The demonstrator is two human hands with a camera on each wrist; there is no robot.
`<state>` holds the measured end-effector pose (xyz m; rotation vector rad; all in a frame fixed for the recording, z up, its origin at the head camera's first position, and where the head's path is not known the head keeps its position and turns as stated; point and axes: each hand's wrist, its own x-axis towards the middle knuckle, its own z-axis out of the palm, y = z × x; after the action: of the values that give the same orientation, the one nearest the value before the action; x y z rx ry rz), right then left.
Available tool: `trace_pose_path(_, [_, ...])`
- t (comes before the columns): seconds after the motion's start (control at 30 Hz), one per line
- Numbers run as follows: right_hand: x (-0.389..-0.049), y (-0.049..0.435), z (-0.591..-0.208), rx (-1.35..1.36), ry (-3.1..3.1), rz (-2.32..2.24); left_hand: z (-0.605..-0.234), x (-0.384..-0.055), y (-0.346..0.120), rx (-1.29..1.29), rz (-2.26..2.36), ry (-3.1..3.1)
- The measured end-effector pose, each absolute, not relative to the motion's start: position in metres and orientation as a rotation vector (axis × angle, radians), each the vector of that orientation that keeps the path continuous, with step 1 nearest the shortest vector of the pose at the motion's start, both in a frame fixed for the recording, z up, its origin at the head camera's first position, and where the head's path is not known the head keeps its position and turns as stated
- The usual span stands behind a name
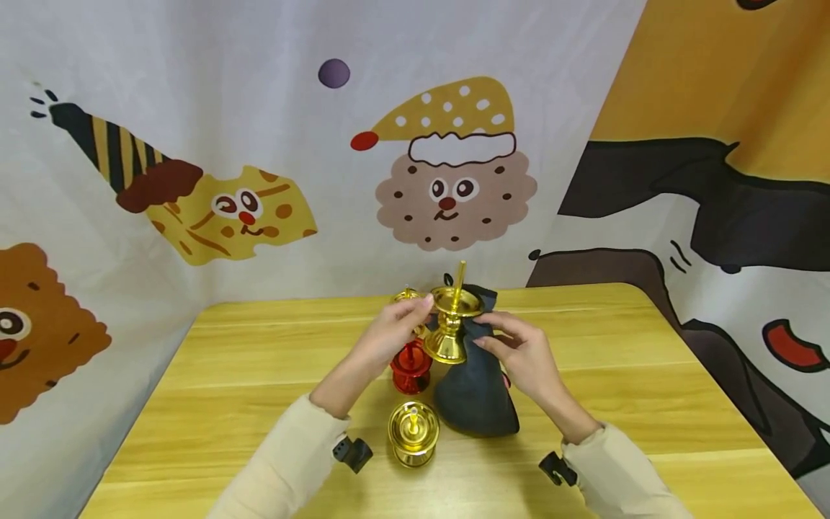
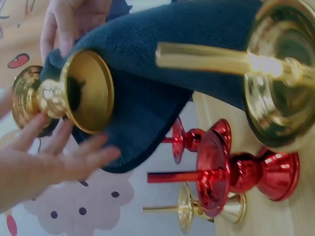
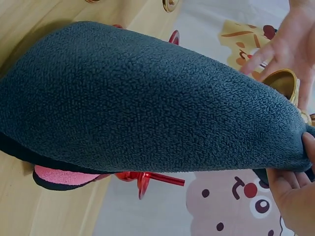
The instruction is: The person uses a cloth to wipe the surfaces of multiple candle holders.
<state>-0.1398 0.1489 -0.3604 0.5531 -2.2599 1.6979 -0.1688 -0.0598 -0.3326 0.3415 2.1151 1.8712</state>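
A gold candle holder (image 1: 447, 344) with a thin upright spike is raised above the table, tilted slightly. My left hand (image 1: 397, 328) holds it near its upper dish; the left wrist view shows the fingers spread out beside the flared foot. With thumb and fingers, my right hand (image 1: 528, 353) pinches the top of a dark blue-grey plush cloth (image 3: 147, 98), close against the holder's far side. The cloth hangs down to the table, and a pink patch (image 3: 64, 176) shows at its edge. Parts of the holder are hidden by the cloth in the right wrist view.
Another gold candle holder (image 1: 413, 436) stands upright nearer me on the wooden table (image 1: 272, 404). Red candle holders (image 2: 212, 172) stand behind it, with one more gold holder (image 2: 234, 207) farther back. A printed cloth backdrop (image 1: 259, 108) hangs behind the table's far edge.
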Motion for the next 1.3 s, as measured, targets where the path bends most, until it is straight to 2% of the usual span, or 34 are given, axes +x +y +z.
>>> trace_pose_path(0.2, [-0.141,0.15,-0.357,0.417,-2.326,1.652,-0.34,-0.168,-0.062,0.607,1.708,2.129])
trace_pose_path(0.7, [-0.138,0.15,-0.358,0.44,-2.436,1.537,-0.342,-0.165,-0.06,0.562,1.754,2.069])
trace_pose_path(0.87, [-0.136,0.144,-0.357,0.454,-2.462,1.378,-0.339,-0.159,-0.052,0.625,1.551,2.435])
trace_pose_path(1.03, [-0.133,0.136,-0.353,0.58,-2.402,1.128,-0.335,-0.153,-0.043,0.698,1.289,2.766])
trace_pose_path(1.17, [-0.134,0.137,-0.353,0.604,-2.375,1.128,-0.334,-0.156,-0.046,0.704,1.374,2.637])
trace_pose_path(1.3, [-0.135,0.145,-0.357,0.512,-2.384,1.382,-0.335,-0.163,-0.056,0.678,1.644,2.225])
